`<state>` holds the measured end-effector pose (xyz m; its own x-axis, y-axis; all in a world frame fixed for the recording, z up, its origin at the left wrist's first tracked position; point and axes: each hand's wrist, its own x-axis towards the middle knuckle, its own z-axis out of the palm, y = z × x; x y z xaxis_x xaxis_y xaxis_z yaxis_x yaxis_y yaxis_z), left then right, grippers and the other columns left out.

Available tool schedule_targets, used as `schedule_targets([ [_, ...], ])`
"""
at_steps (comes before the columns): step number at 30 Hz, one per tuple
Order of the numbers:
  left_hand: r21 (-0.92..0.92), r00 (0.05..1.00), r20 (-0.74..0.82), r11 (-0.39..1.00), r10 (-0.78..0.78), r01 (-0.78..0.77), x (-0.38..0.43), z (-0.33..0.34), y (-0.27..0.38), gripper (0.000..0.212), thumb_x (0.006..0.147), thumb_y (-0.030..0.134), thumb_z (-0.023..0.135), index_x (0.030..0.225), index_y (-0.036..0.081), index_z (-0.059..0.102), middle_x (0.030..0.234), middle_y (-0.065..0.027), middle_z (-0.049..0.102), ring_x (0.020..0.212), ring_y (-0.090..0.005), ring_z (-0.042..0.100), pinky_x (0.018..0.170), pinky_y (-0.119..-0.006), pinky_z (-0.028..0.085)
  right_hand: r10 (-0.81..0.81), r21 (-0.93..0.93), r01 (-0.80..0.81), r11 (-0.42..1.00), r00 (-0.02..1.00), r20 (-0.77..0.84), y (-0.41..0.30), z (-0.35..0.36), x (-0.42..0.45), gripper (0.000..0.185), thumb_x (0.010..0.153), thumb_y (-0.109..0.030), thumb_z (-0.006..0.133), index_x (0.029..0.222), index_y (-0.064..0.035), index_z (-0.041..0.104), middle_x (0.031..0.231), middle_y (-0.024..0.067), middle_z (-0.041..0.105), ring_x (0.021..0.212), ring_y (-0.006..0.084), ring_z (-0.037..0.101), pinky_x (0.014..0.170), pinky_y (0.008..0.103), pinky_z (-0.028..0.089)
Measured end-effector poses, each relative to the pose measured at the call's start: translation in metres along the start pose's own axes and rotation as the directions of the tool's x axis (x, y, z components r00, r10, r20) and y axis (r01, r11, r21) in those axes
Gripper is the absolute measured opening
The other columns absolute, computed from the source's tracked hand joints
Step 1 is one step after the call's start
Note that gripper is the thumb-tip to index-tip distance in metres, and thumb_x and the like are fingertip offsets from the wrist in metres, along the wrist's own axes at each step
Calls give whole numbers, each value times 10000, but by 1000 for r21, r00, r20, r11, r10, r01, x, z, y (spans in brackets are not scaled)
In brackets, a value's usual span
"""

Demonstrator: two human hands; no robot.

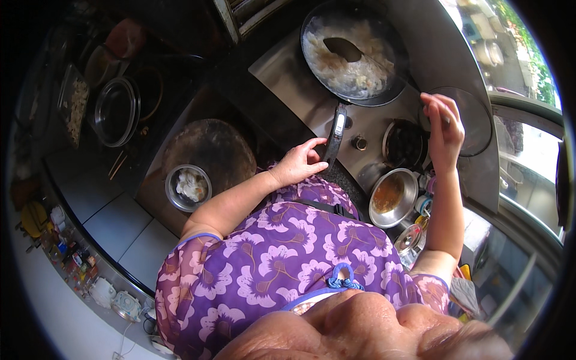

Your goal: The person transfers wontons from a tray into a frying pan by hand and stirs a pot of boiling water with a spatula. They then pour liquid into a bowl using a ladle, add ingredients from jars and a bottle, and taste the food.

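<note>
A dark wok [315, 67] with pale, steaming food [355, 78] stands on the stove. My left hand [302, 163] is at the wok's black handle [335, 132], its thumb and fingers lightly around the near end. The dark blade of a spatula [343, 49] lies in the food, and its thin handle runs right towards my right hand [444, 128]. That hand is raised beside the wok with curled fingers, apparently gripping the handle, though its end is hard to see. Behind the right hand a round glass lid [477, 128] leans against the wall.
A metal bowl of white food [191, 185] sits on a round chopping board [211, 139]. Right of the stove knob [359, 142] are a dark pot [405, 144] and a metal bowl with reddish-brown liquid [389, 193]. Glass bowls [116, 112], chopsticks [117, 165] and a tray [75, 105] lie left.
</note>
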<state>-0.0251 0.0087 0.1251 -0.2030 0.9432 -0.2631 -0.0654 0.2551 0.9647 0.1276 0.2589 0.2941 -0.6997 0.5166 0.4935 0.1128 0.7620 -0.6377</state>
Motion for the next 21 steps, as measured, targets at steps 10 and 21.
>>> schedule_targets([
  [10, -20, 1000, -8, 1000, 0, 0, -11, -2, -5, 583, 835, 168, 710, 1344, 33, 460, 804, -66, 685, 749, -150, 651, 761, -299, 515, -176, -288, 311, 906, 894, 413, -95, -30, -56, 296, 707, 34, 749, 997, 3, 699, 947, 129, 593, 766, 263, 630, 637, 336, 528],
  [21, -91, 1000, 8, 996, 1, 0, 9, 3, -12, 633, 813, 120, 727, 1372, 26, 445, 835, -39, 672, 769, -112, 620, 786, -277, 505, -270, -379, 528, 759, 787, 555, -4, 5, -44, 385, 748, -86, 707, 1129, -118, 657, 714, 31, 473, 667, 204, 526, 625, 336, 440],
])
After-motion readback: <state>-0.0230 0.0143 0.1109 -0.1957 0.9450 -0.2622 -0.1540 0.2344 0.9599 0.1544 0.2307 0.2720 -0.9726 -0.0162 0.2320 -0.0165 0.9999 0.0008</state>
